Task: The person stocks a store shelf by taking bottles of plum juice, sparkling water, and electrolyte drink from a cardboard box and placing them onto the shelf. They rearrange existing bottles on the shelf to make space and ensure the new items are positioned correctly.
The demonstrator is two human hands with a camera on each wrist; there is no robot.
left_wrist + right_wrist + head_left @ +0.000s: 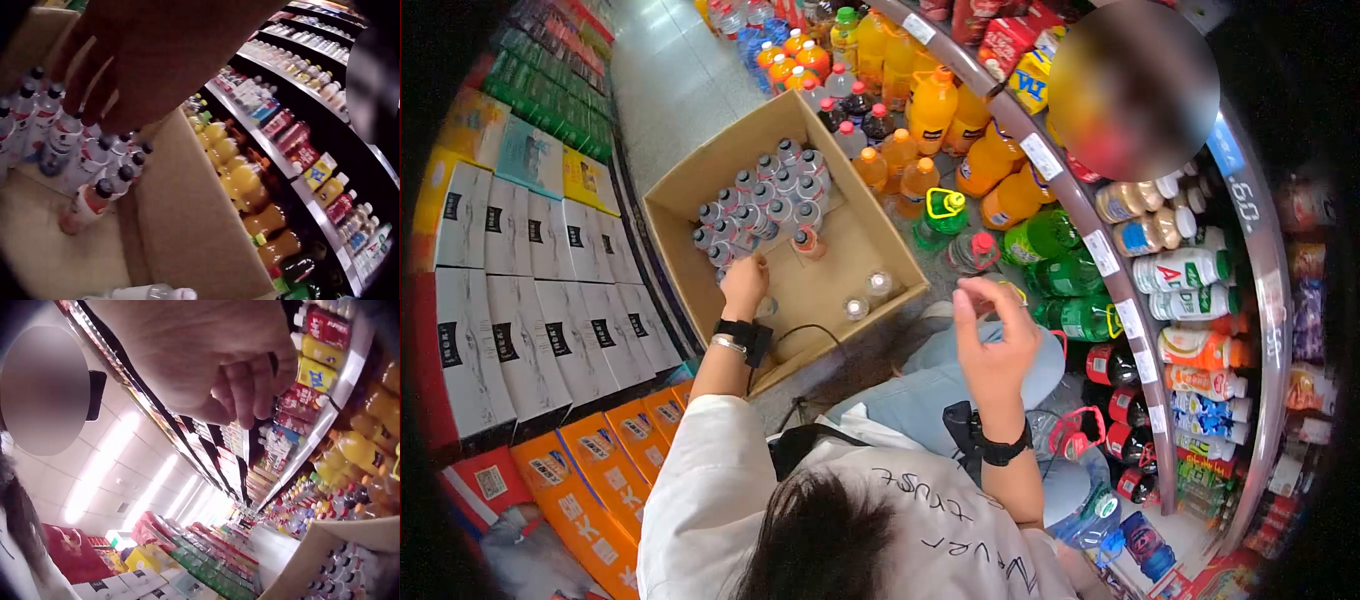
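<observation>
My left hand (743,287) reaches over the open cardboard box (868,240), and its fingers pinch the cap end of a small clear bottle (61,137) with a white label. Around it, many similar dark-capped bottles (785,180) stand packed together in the box. A bottle with reddish-orange contents (808,243) stands at the edge of this group. Two more bottles (856,308) are apart from it, near the box's right side. My right hand (1000,350) is raised outside the box, its fingers loosely bent and holding nothing.
Large orange drink bottles (933,110) and green soda bottles (1075,275) stand beyond and right of the box. A curved drinks shelf (1100,250) rises at the right. White cartons (525,345) and orange boxes (585,480) are stacked at the left.
</observation>
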